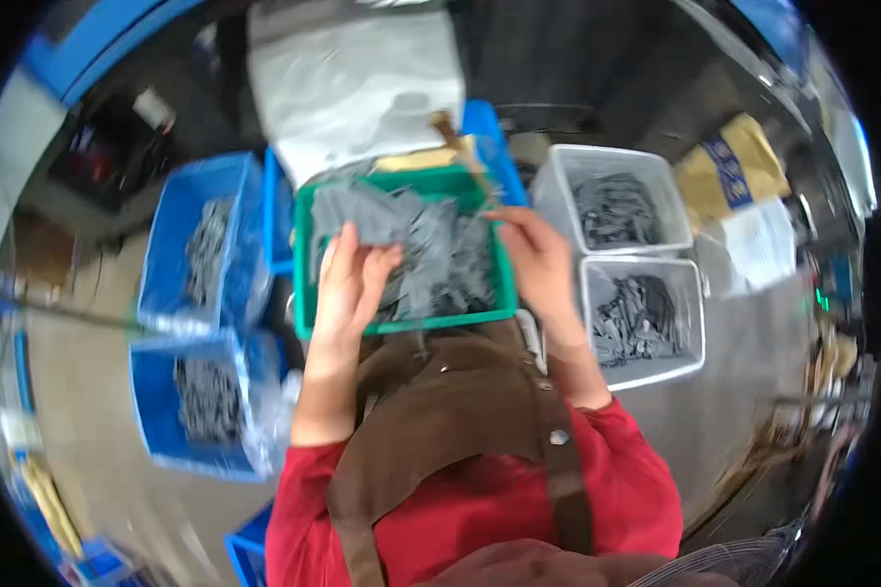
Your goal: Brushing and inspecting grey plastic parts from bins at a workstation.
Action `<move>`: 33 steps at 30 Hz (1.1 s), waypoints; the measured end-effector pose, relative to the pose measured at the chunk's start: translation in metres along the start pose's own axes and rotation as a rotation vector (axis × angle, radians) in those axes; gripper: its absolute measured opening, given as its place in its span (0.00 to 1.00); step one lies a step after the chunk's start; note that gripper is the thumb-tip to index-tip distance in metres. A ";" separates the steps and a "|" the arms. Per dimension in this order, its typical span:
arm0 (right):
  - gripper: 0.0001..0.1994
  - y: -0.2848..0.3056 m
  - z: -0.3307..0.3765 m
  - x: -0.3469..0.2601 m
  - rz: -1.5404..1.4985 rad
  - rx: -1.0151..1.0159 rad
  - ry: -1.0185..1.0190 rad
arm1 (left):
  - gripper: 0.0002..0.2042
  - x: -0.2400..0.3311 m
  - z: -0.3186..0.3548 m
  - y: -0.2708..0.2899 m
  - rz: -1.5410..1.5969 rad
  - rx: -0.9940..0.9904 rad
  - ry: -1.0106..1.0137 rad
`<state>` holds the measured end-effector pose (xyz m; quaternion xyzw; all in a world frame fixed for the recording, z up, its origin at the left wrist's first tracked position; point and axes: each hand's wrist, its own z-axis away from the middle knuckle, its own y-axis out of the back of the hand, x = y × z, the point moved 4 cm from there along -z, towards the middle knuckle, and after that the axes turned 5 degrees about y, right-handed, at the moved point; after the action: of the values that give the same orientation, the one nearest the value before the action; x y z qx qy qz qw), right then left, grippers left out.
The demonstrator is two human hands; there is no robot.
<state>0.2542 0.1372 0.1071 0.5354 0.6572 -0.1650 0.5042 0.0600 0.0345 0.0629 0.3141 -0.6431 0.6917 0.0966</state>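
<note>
Leftmost, two blue bins point(191, 254) lined with clear plastic sit one behind the other, each holding a heap of dark grey parts. Just right of them a green tray point(411, 321) rests in front of the person's lap, heaped with flat grey pieces point(440, 259). The left hand point(347, 284) lies over the near left part of that heap, fingers curled around a small bundle of the grey pieces, thumb on top. The right hand point(538, 259) reaches in from the tray's right rim, its fingertips pinched on the edge of a piece at the far right of the pile; motion blur hides how tight the pinch is. Behind the tray a pale plastic bag point(352, 83) stands open. To the right, two white bins point(646, 293) hold more grey parts, and beyond them lies a tan sack point(729, 161).

The pieces look thin, light and fairly stiff, probably moulded plastic, and likely to snag on one another. Taking one by a free edge, as the right hand does, seems the surest hold.
</note>
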 end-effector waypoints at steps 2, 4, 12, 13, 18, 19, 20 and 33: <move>0.08 -0.003 0.009 0.004 -0.091 -0.051 -0.038 | 0.17 0.010 -0.001 0.004 -0.030 -0.033 -0.049; 0.06 -0.013 0.020 0.004 -0.069 -0.158 -0.080 | 0.16 0.017 0.006 0.008 -0.029 -0.044 -0.079; 0.05 -0.042 0.028 0.001 0.086 -0.360 0.028 | 0.15 0.003 0.022 0.028 0.159 0.035 -0.073; 0.05 -0.043 0.028 0.005 0.082 -0.371 0.017 | 0.15 0.002 0.023 0.027 0.137 0.050 -0.088; 0.06 -0.016 0.020 0.015 0.067 -0.153 -0.068 | 0.17 0.006 0.015 0.027 0.336 -0.174 -0.091; 0.07 -0.015 0.017 0.013 0.098 -0.200 -0.163 | 0.17 0.007 0.013 0.032 0.335 -0.162 -0.089; 0.07 -0.018 0.014 0.011 0.091 -0.204 -0.171 | 0.18 0.008 0.011 0.031 0.340 -0.232 -0.089; 0.04 -0.054 0.010 -0.015 0.006 -0.548 0.070 | 0.24 0.019 0.011 0.023 0.049 -0.175 -0.221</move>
<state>0.2112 0.1013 0.0983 0.3862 0.6928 0.0390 0.6077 0.0363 0.0151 0.0539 0.3630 -0.7151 0.5964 0.0350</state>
